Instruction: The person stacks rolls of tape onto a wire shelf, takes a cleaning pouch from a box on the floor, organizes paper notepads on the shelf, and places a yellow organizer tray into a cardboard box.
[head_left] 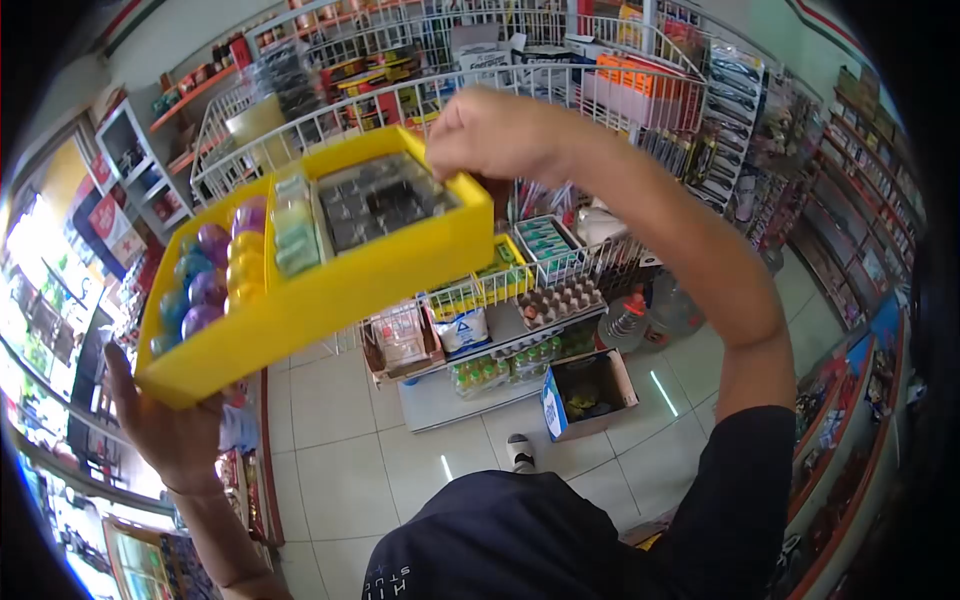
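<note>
A yellow divided tray (370, 285) is held up in front of me, tilted, its lower left corner nearest my body. My left hand (180, 440) supports that corner from below, with the thumb up along its outer side. At the opposite end, my right hand (485, 135) has its fingers curled over the rim at the upper right corner. Purple and blue balls (207, 288), yellow rounded items (245, 265), pale green small packs (293, 240) and a block of dark small pieces (385, 205) lie in its compartments.
Behind the tray stands a white wire rack (640, 95) full of packaged goods. Below are an egg tray (560, 303), bottles with green caps (500, 368) and an open cardboard box (590, 395) on the tiled floor. Stocked shelves (850, 470) line the right side.
</note>
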